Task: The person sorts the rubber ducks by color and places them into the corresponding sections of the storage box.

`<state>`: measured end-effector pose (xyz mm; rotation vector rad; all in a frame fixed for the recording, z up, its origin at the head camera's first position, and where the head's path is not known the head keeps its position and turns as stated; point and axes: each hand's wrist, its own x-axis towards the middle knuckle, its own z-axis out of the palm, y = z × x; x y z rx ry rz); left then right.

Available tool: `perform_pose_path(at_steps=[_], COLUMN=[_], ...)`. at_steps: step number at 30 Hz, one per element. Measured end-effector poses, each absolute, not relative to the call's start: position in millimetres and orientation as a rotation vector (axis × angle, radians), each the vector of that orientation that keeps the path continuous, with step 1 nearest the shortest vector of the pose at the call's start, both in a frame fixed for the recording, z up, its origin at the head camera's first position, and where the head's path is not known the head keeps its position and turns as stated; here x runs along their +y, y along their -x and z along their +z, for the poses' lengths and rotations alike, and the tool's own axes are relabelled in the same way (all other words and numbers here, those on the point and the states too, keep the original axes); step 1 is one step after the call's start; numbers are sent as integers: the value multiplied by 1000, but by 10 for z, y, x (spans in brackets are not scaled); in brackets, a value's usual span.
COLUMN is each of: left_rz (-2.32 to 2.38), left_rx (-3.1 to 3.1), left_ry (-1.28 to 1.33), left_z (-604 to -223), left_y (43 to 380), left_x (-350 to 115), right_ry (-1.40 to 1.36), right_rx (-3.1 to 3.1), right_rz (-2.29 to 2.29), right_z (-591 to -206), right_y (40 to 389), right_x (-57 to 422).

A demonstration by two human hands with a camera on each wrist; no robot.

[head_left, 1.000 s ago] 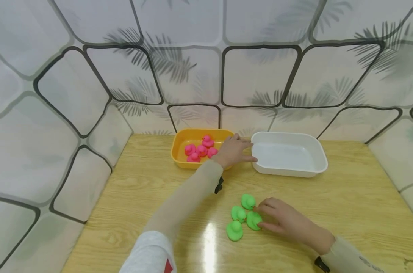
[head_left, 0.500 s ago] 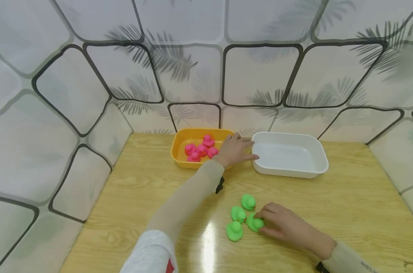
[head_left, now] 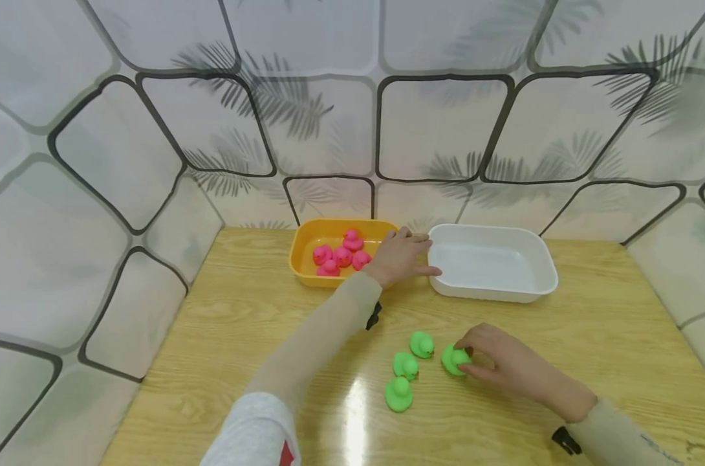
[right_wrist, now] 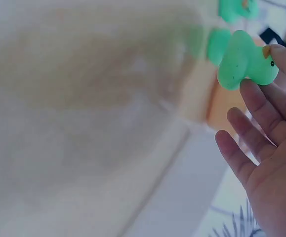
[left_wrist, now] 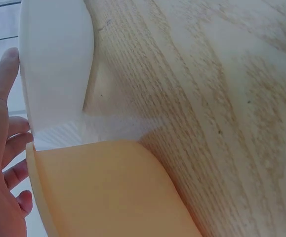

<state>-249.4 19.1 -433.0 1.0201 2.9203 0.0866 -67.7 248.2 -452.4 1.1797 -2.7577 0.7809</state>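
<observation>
My right hand (head_left: 506, 364) pinches a green rubber duck (head_left: 450, 360) between thumb and fingers, right of the other green ducks. The right wrist view shows this rubber duck (right_wrist: 235, 61) held at its head, the thumb by its orange beak. Three more green ducks (head_left: 405, 366) sit on the wooden table in a loose column. My left hand (head_left: 400, 257) spans the gap between two plastic trays, with fingers extended. It lies over the right end of the orange tray (head_left: 314, 281), its fingertips at the left rim of the white tray (head_left: 492, 259).
Several pink rubber ducks (head_left: 342, 257) lie inside the orange tray. Both trays stand at the back of the wooden table (head_left: 242, 323), close to the patterned wall covering (head_left: 445, 129). My left forearm (head_left: 317, 349) crosses the table left of the green ducks.
My right hand has taken hold of the nearest green duck and moved it right and slightly back, away from the other three. My left hand has stayed in place.
</observation>
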Motion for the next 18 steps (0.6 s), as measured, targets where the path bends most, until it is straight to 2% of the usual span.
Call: perform_pose_path(at_steps=[12,18], left_rz=[75,50], left_rx=[2882,2895], left_ry=[-1040,-1056], left_z=[-4294,-4281], left_y=[2493,2488], left_x=[205,212], right_ry=[-1139,-1030], right_rx=[-2547,-2655], right_rz=[634,545], right_z=[-4094,-3903], right_y=[1261,1573], right_x=[2710,2796])
